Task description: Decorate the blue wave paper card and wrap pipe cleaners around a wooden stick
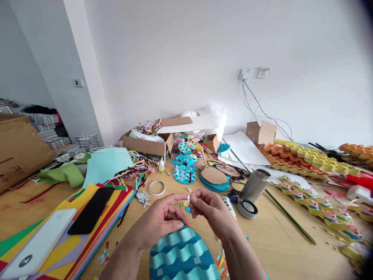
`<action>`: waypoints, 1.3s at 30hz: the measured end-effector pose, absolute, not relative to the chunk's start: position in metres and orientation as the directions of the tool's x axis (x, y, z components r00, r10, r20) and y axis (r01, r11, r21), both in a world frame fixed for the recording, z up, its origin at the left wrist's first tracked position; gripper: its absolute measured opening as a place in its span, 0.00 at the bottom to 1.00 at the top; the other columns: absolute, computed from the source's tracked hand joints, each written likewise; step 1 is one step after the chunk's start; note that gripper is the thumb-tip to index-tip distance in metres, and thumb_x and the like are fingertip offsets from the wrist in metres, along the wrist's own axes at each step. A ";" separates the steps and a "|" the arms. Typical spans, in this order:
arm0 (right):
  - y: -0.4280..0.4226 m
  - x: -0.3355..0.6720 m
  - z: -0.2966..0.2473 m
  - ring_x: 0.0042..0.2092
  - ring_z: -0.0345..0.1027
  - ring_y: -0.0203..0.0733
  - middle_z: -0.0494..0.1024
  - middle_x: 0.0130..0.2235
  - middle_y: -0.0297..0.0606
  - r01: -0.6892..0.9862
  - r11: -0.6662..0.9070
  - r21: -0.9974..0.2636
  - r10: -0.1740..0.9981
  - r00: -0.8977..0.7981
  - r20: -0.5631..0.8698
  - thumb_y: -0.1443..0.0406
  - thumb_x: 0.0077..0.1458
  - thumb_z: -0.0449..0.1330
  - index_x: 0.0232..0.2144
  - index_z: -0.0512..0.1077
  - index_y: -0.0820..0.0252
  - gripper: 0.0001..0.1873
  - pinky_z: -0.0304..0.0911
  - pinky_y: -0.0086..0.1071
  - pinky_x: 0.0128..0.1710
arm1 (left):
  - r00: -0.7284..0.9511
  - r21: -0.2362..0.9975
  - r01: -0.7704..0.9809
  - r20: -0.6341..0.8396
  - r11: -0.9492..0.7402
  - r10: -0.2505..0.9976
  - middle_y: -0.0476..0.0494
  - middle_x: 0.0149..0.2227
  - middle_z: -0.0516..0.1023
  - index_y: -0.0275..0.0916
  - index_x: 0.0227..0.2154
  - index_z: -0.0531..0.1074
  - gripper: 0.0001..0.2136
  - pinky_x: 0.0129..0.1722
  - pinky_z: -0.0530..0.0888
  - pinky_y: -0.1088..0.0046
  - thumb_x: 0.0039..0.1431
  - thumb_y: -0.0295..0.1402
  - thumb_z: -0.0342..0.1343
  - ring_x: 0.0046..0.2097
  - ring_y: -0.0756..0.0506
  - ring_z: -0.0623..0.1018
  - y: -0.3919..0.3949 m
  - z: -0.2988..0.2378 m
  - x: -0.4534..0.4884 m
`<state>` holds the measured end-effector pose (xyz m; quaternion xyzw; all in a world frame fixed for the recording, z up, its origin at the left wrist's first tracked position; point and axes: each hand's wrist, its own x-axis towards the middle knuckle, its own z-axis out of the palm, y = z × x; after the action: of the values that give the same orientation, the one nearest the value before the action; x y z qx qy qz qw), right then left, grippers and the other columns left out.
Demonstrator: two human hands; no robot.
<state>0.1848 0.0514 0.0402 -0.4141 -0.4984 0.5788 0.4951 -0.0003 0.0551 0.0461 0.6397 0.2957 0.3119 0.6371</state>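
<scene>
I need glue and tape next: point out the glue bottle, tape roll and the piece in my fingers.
glue bottle [161, 166]: head view, white body.
tape roll [157, 193]: head view, near rim of the ring.
small white piece [188, 198]: head view, its exposed top.

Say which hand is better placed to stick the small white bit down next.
Right, probably: the right hand pinches the white bit, while the left hand holds the striped piece.
</scene>
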 end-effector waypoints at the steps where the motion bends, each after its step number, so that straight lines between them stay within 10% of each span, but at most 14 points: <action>1: 0.051 0.185 0.040 0.24 0.62 0.32 0.72 0.23 0.32 -0.160 -0.015 -0.987 0.985 -0.173 0.013 0.50 0.44 0.65 0.26 0.69 0.62 0.20 0.58 0.28 0.26 | 0.630 1.000 -0.022 0.024 -0.013 0.776 0.43 0.33 0.79 0.38 0.53 0.63 0.26 0.41 0.68 0.71 0.49 0.23 0.57 0.37 0.47 0.76 0.056 0.046 0.000; 19: 0.032 0.173 0.048 0.29 0.60 0.38 0.66 0.26 0.34 0.562 0.220 -0.797 0.975 -0.140 0.171 0.59 0.59 0.45 0.26 0.58 0.56 0.12 0.55 0.30 0.28 | 0.559 0.997 0.050 -0.073 0.054 0.826 0.38 0.33 0.80 0.36 0.42 0.65 0.17 0.37 0.71 0.70 0.47 0.26 0.60 0.37 0.44 0.79 0.059 0.036 0.002; 39: 0.052 0.170 0.030 0.30 0.65 0.44 0.70 0.29 0.38 0.604 0.150 -0.783 0.972 0.055 0.228 0.54 0.58 0.43 0.30 0.57 0.54 0.12 0.57 0.34 0.29 | 0.278 0.998 -0.058 0.042 -0.027 0.960 0.42 0.33 0.80 0.37 0.39 0.65 0.16 0.36 0.70 0.72 0.47 0.31 0.62 0.36 0.45 0.79 0.078 0.031 -0.011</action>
<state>0.1699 0.0523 0.0299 -0.6091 -0.6469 0.2328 0.3953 -0.0110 0.0784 0.0313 0.5605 0.4021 0.4464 0.5700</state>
